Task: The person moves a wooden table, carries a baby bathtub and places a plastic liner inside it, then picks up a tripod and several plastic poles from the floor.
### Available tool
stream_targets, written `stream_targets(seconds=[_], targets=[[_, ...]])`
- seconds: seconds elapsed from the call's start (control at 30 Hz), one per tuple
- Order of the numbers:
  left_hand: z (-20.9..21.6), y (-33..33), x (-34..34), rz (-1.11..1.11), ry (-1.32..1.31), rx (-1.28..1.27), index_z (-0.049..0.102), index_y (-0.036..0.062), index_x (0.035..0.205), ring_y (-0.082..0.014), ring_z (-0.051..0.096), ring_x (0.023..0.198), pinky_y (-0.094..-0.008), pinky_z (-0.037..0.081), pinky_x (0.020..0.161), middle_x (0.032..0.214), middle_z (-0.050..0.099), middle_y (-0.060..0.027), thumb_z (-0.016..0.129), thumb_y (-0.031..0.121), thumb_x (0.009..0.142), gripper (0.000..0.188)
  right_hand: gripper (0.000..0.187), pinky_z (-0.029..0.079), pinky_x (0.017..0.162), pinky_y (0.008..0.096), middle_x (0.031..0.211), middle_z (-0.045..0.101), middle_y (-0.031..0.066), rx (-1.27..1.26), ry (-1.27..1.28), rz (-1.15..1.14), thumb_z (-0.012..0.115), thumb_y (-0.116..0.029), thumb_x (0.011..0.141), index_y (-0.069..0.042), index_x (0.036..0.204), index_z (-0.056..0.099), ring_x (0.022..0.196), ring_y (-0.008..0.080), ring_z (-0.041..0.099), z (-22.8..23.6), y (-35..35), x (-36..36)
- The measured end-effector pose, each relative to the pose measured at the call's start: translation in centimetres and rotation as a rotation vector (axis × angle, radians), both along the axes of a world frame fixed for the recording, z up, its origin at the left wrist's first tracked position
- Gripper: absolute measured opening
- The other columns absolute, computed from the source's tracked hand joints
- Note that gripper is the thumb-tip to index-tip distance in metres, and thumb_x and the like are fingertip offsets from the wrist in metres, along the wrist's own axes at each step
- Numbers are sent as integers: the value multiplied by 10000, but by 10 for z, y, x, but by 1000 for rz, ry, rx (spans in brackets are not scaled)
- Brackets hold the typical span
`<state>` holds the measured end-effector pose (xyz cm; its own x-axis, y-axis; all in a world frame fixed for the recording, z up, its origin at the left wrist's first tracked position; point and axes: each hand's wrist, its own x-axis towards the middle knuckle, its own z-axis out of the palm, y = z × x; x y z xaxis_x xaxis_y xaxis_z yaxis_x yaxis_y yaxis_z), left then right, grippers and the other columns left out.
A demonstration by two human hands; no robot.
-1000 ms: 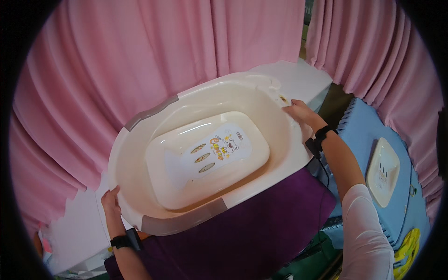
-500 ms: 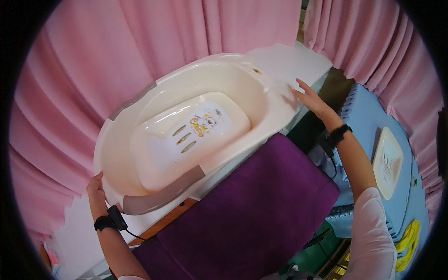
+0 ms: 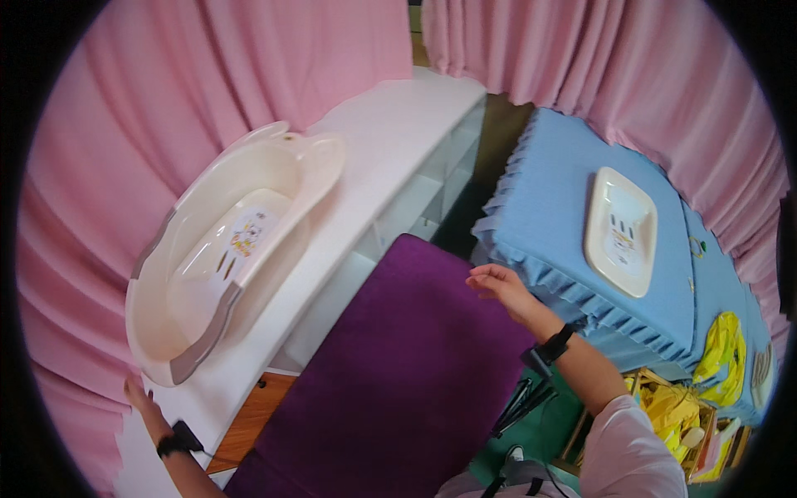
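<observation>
A cream baby bathtub (image 3: 178, 342) with grey-brown side grips and a cartoon print inside its bottom rests on the white counter at the left. Just below its near end is my left hand (image 3: 143, 402), open and close to the rim, seemingly apart from it. My right hand (image 3: 503, 290) hovers above the right edge of a purple padded surface (image 3: 390, 357). Its fingers are loosely bent and hold nothing. Both wrists wear black straps with small devices.
A blue-covered table (image 3: 558, 178) to the right bears a smaller cream basin (image 3: 594, 241) and a yellow bag (image 3: 724, 353). Below it stands a rack of yellow packages (image 3: 668, 415). The white counter (image 3: 386, 137) has open shelves underneath. Pink curtains (image 3: 332, 50) hang behind.
The view has swung right, so the tub sits further left. My right hand has left the tub's far end and come over the purple surface. My left hand has moved lower by the near end.
</observation>
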<state>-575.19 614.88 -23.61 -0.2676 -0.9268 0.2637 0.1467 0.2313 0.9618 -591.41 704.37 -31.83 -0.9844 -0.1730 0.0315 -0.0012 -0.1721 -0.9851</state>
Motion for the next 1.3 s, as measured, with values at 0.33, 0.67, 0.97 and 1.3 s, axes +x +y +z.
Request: stream_targets(seconds=[0.33, 0.67, 0.97, 1.3], targets=[[-221, 359, 186, -327, -170, 494, 578, 138, 833, -149, 497, 518, -287, 369, 424, 672, 526, -4, 591, 228, 831, 91, 174, 498, 686, 249, 846, 652, 41, -109, -290, -44, 519, -165, 923, -59, 1029, 608, 743, 124, 624, -155, 182, 197], [-305, 677, 395, -401, -610, 388, 584, 69, 866, -138, 572, 502, -260, 478, 419, 689, 579, -27, 552, 191, 895, 130, 175, 468, 605, 281, 769, 617, 28, -100, -587, -138, 481, -162, 890, -52, 974, 586, 654, 125, 573, -317, 316, 335], [-378, 729, 449, -551, -1116, 446, 579, 35, 902, -167, 579, 513, -298, 477, 452, 709, 590, -53, 526, 161, 868, 141, 269, 504, 740, 373, 880, 686, 123, 545, -447, -94, 626, -290, 755, -53, 876, 660, 813, 282, 652, -515, 317, 431], [-586, 769, 533, -957, -1315, -80, 622, -5, 908, -179, 622, 690, -325, 507, 617, 794, 644, -75, 531, 130, 851, 173, 371, 464, 887, 428, 1052, 602, 170, 1246, -63, 593, 671, -295, 739, -76, 1034, 615, 1055, 348, 533, -592, 196, 468]])
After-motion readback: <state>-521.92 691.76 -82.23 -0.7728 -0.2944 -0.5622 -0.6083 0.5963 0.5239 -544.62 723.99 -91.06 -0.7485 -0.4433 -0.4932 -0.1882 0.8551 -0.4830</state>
